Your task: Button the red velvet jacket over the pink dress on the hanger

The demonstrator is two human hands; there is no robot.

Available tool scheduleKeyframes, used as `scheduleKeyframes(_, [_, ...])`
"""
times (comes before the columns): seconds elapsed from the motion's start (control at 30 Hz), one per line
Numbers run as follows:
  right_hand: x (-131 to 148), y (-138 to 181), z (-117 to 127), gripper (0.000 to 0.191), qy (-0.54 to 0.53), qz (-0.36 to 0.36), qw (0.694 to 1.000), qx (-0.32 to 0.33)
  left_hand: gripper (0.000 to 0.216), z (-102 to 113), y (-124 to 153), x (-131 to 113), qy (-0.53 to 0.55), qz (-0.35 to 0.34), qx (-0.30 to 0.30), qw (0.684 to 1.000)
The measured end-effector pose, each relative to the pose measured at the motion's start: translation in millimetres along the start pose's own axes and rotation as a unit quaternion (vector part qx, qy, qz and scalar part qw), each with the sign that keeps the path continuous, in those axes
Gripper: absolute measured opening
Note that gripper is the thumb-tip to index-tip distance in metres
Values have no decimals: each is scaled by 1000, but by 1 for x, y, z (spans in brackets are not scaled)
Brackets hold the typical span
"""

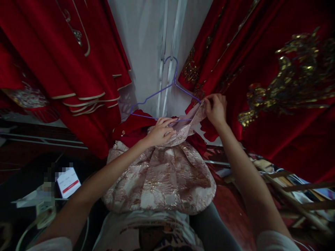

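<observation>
A pale pink brocade dress [170, 177] with a metallic sheen and a full, pleated skirt lies across my lap. My right hand [216, 108] pinches its shoulder edge at the right end of a purple wire hanger [158, 92]. That end of the hanger runs into the garment; its left end is bare. With fingers and thumb on the upper edge of the dress, my left hand [162, 132] grips the fabric just below the hanger's bottom bar. The hanger's hook points up in front of metal strips; whether it hangs on anything, I cannot tell. Red cloth [129, 130] with small pearly beads lies behind the dress.
Red garments [96, 69] with pale trim hang at left; more red garments [261, 115] with gold sequin work hang at right. A lit phone [68, 183] lies on a dark surface at lower left. A wooden rack [295, 205] with mixed items stands at lower right.
</observation>
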State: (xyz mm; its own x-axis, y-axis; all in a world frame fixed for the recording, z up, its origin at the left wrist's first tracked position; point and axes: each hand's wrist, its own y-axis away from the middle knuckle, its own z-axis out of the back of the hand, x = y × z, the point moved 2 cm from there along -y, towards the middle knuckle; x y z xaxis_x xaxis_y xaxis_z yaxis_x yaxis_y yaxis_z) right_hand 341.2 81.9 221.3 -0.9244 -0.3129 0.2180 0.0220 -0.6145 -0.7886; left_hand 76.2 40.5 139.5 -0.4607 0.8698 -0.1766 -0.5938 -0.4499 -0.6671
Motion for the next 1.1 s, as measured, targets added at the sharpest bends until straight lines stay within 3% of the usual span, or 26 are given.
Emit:
scheduleKeyframes(0.27, [1, -3, -28, 35, -97, -53, 994, 26, 26, -18, -7, 5, 36, 39, -25, 998])
scheduleKeyframes(0.4, [-3, -1, -33, 39, -113, -62, 991, 29, 30, -2, -8, 18, 75, 43, -31, 996])
scheduleKeyframes(0.5, [-4, 1, -31, 40, -115, -62, 991, 27, 30, 19, 5, 31, 35, 115, -95, 988])
scheduleKeyframes(0.6, [-3, 1, -27, 39, -119, -54, 991, 35, 30, 35, 37, 51, 31, 217, -172, 960])
scheduleKeyframes(0.8, [-4, -2, -25, 42, -122, -58, 990, 50, 40, 49, 99, 109, 138, 391, -285, 864])
scheduleKeyframes(0.9, [-5, -2, -24, 44, -126, -62, 988, 60, 47, 59, 106, 128, 136, 407, -308, 849])
scheduleKeyframes(1.1, [-6, -3, -26, 46, -146, -65, 986, 55, 48, 70, 99, 139, 141, 379, -315, 858])
